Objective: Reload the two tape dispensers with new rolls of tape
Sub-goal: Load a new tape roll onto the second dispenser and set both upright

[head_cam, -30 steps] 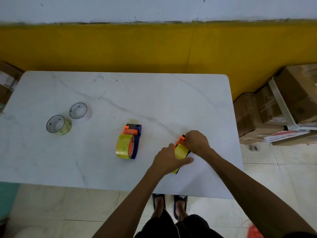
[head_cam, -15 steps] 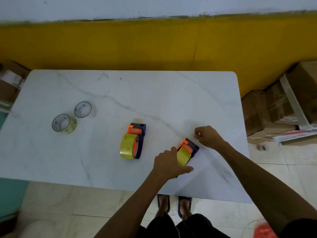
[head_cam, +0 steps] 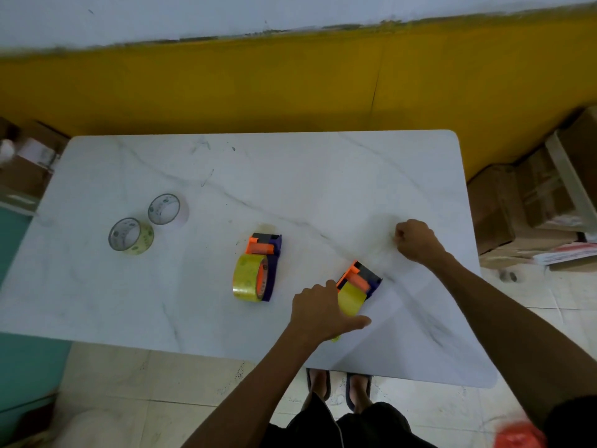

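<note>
Going left to right from the near dispenser [head_cam: 357, 286]: the left hand [head_cam: 319, 313] clamps its yellow roll down at the table's [head_cam: 290, 176] front edge, and the right hand [head_cam: 416, 239] sits up-right along the dispenser's long axis, fist pinched, probably on clear tape I can't see.

The right hand [head_cam: 416, 240] is off the near dispenser [head_cam: 358, 286] now: a second ago it gripped the orange front end, half a second ago it had lifted just clear, and now it sits as a closed fist well apart from it, further toward the table's [head_cam: 290, 176] far right corner. With that hand gone, the dispenser's orange and dark front end shows in full. Whether tape is pinched in the fist and stretched back to the dispenser is too faint to tell.
</note>
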{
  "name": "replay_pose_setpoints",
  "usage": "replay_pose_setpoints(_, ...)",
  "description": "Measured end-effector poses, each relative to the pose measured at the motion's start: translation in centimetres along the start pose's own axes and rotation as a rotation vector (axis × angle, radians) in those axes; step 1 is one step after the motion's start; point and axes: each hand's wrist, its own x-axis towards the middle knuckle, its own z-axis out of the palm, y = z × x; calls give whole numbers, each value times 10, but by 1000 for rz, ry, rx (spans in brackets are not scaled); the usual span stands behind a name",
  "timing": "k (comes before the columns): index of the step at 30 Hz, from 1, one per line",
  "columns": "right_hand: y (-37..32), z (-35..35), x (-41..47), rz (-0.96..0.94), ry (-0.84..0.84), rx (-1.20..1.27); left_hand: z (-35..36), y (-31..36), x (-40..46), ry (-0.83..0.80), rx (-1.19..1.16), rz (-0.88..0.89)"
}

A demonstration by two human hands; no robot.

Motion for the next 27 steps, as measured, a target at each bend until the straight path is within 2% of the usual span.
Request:
replay_pose_setpoints(5,3,-1,-1,26,39,-3,-1,3,-1,13,-5,-8)
replay_pose_setpoints(17,-5,0,8,14,133,49,-9,8,4,-82,-78,32)
replay_pose_setpoints(27,8,1,13,63,82,47,-9,0,-6,18,-89,3)
